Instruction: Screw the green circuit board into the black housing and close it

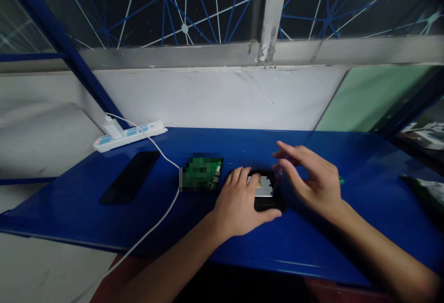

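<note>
A black device casing (280,205) with a silver metal plate (264,189) lies on the blue table. My left hand (239,201) holds it down, fingers across its left part and thumb along the near edge. Part of the casing is hidden under that hand. Over the casing's right side, my right hand (312,180) pinches a slim screwdriver (276,180) with a see-through purplish handle. Its shaft points down towards the plate's right edge; whether the tip touches a screw is too small to tell. Left of my hands sits a green circuit board (208,173), partly pixelated.
A black phone-like slab (130,178) lies on the left of the table (256,256). Behind it is a white power strip (132,136) with a plugged-in charger (113,127). A white cable (159,222) runs past the board over the front edge. Dark packaging (423,196) lies far right.
</note>
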The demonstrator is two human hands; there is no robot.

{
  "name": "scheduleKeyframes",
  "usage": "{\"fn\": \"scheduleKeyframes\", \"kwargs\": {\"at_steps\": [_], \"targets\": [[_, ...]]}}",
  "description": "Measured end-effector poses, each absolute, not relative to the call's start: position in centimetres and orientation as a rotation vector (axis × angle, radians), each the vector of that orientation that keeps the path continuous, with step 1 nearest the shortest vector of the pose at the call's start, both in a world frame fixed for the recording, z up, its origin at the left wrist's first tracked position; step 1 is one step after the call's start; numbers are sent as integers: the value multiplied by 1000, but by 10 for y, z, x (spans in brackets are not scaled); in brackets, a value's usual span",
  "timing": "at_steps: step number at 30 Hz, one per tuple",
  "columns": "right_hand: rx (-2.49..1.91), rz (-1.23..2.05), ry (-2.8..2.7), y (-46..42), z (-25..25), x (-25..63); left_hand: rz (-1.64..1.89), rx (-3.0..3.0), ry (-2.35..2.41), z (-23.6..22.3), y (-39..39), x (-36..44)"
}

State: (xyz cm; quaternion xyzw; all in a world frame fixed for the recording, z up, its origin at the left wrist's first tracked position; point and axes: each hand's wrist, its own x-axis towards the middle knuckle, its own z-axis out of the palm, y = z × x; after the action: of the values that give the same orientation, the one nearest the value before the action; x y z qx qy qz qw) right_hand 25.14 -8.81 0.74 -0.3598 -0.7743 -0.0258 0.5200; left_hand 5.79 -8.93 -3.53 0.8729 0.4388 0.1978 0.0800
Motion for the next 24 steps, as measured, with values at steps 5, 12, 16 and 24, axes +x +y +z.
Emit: {"fn": "scheduleKeyframes", "kwargs": {"at_steps": [5,12,16,24], "targets": [[-884,-71,-1843,-87,7,252,600,2615,1310,-36,-89,58],[-973,-225,-1809,-89,7,248,624,2624,1313,-38,-89,57],[-1057,-335,-1780,-93,6,243,637,2628,1323,-39,-90,57],[-1114,-326,-1777,-93,3,237,595,2632,1332,-38,-90,57]]}}
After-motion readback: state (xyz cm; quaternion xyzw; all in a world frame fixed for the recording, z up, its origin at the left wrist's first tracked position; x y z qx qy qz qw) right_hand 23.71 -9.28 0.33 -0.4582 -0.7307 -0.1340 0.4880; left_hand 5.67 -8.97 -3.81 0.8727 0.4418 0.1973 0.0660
